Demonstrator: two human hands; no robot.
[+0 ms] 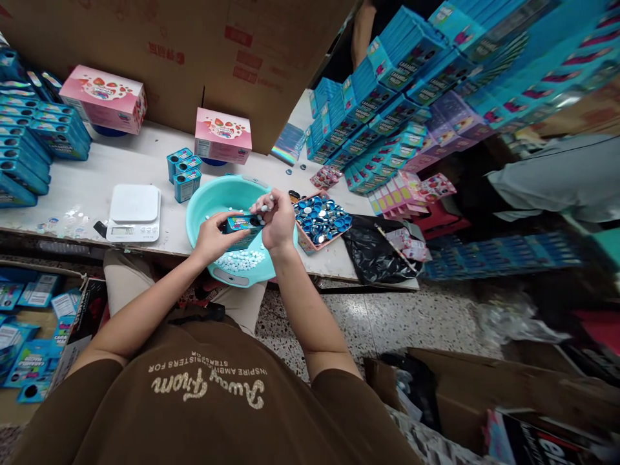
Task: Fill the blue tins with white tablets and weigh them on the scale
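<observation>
My left hand [212,236] grips a small blue tin [242,225] and holds it over a teal basin [213,196]. Small white tablets [241,259] lie in a heap at the basin's near side. My right hand [275,217] is closed just above the tin's right end, fingers pinched together with a small white tablet showing at the fingertips. Both hands hover over the basin at the table's front edge.
A white scale [132,212] sits left of the basin, with three small blue tins [184,173] behind it. A pink tray of blue round lids [320,219] lies to the right, beside a black bag [374,252]. Pink boxes [223,135] and stacked blue cartons [387,97] crowd the table.
</observation>
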